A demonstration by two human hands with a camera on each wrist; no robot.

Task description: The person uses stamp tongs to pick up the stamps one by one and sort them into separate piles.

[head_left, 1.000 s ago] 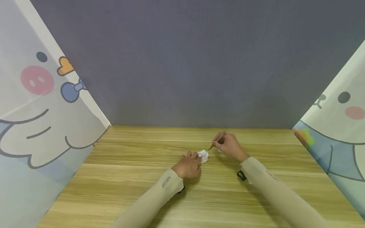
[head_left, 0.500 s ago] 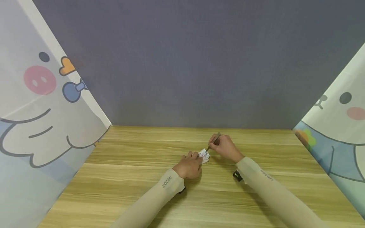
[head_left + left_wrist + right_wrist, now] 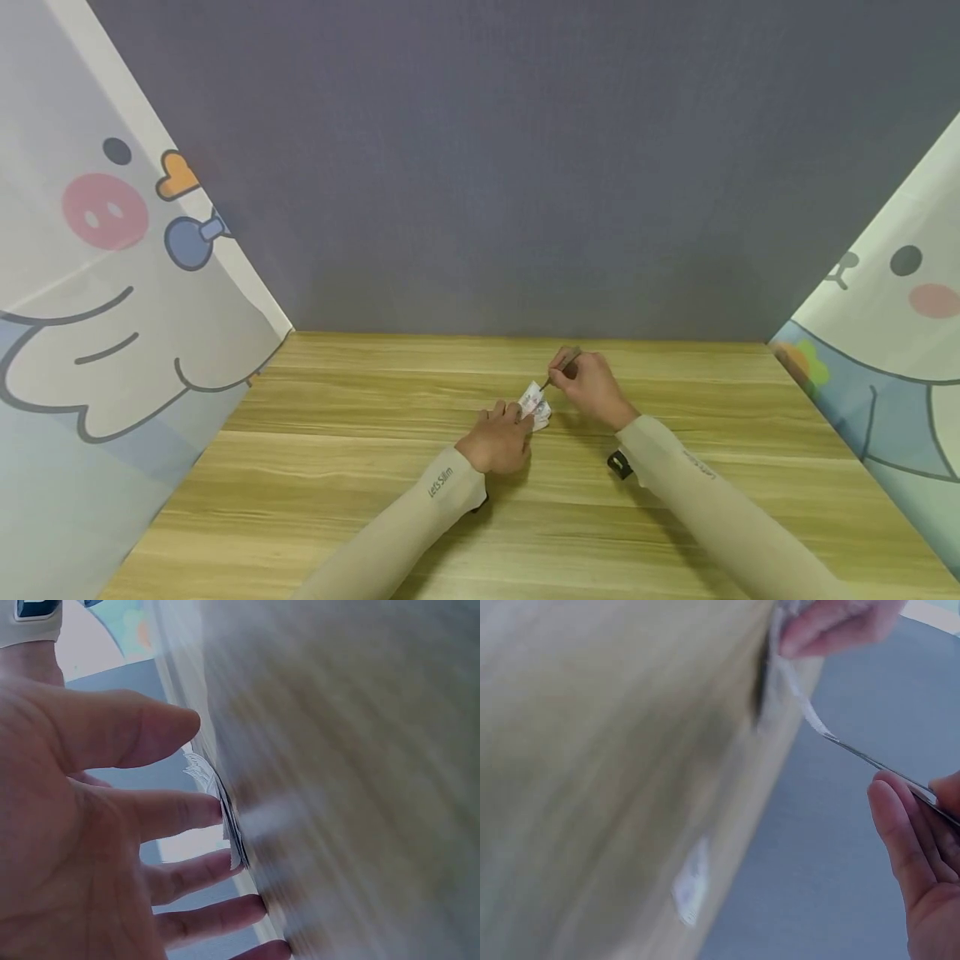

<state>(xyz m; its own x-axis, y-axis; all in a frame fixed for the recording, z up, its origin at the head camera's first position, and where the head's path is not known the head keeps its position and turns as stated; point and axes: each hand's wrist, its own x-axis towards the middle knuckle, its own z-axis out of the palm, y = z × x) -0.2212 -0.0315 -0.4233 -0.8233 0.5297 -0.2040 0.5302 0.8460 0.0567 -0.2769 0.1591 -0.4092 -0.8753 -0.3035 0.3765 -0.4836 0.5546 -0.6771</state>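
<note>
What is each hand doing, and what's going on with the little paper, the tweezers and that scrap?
left hand: pressing the paper down with its fingers.
right hand: pinching the tweezers.
tweezers: tips closed on a strip of the paper.
paper: on the table, one strip pulled up.
scrap: lying loose on the table.

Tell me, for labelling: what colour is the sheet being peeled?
White with red print, best in the head view: sheet.

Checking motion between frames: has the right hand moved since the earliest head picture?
Yes. The right hand with its tweezers has shifted left along the table, closer to the left hand.
</note>
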